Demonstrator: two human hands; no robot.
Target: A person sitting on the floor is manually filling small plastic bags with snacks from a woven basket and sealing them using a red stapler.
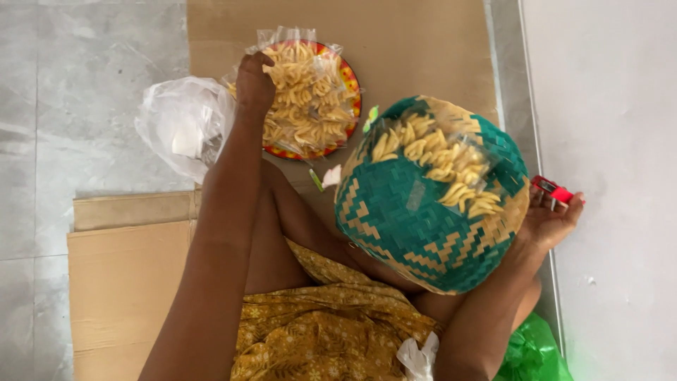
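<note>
Left hand (254, 83) closed in a pinch on the clear bag of pale fried snacks (307, 95), which is heaped on the red-rimmed plate (350, 85). Plate set on cardboard (395, 42); a crumpled white plastic bag (180, 123) lies just left of the plate, scraps just below it. Right of the plate, a green woven basket (423, 212) with packed snacks on its near face hides most of the right hand (550, 222); fingers seen spread, grip cannot be told. Judged: bag is best lifted by its top edge, kept upright so nothing is spilled.
</note>
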